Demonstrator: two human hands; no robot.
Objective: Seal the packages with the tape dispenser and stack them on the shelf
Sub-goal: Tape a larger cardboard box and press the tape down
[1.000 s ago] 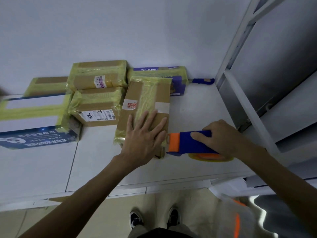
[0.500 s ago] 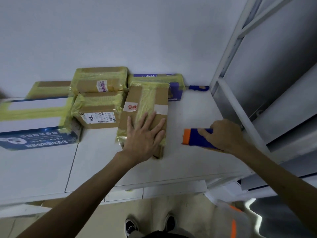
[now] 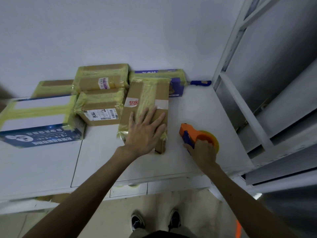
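A brown cardboard package (image 3: 147, 98) with a yellow tape strip down its middle lies on the white table (image 3: 103, 160). My left hand (image 3: 145, 133) presses flat on its near end, fingers spread. To its right, my right hand (image 3: 202, 152) grips the handle of the orange and blue tape dispenser (image 3: 195, 134), whose yellow tape roll shows at its right side. The dispenser stands on the table, apart from the package. A white metal shelf (image 3: 247, 114) rises at the right.
Several taped packages crowd the back of the table: a labelled brown one (image 3: 101, 110), another (image 3: 103, 78) behind it, a purple-printed one (image 3: 175, 79), a large white and blue box (image 3: 39, 121) at the left. A blue handle (image 3: 200, 82) lies by the wall.
My right hand drew the tape dispenser away from the package's near edge, then turned it so the orange side and tape roll face up. My left hand stayed on the package.
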